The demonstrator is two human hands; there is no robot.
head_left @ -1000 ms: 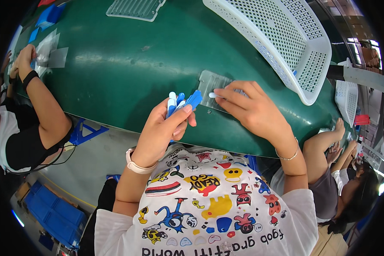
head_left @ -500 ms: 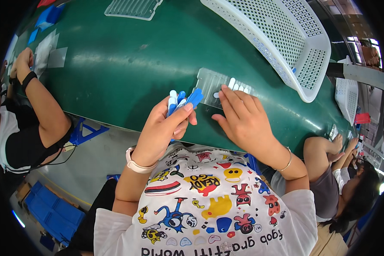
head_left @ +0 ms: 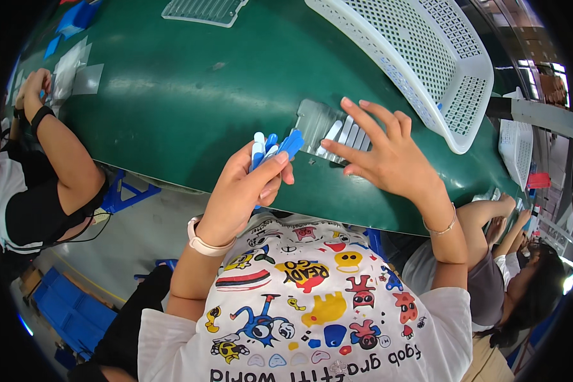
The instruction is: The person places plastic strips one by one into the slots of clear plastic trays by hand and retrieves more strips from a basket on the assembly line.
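My left hand (head_left: 239,194) is closed around a bunch of slim blue-and-white sticks (head_left: 291,144) with rounded ends, held just over the table's near edge. To its right, a clear ribbed plastic tray (head_left: 309,114) lies on the green table, with several white sticks (head_left: 346,129) side by side in its grooves. Over the tray's right part my right hand (head_left: 398,162) hovers, fingers spread and nothing in them. One fingertip is by the lower end of the leftmost white stick; I cannot tell whether it touches. The hand hides part of the tray's right end.
A large white perforated basket (head_left: 420,83) stands beyond the tray at the right. Another clear ribbed tray (head_left: 204,11) lies at the far edge of view. At the left, a co-worker's arm (head_left: 67,143) rests by clear plastic bags (head_left: 70,71). Another person (head_left: 490,274) sits at the right.
My right hand has lifted and shifted right, its fingers spreading, so more white sticks in the tray show. The leftmost stick now lies along its groove. My left hand keeps its bunch in place.
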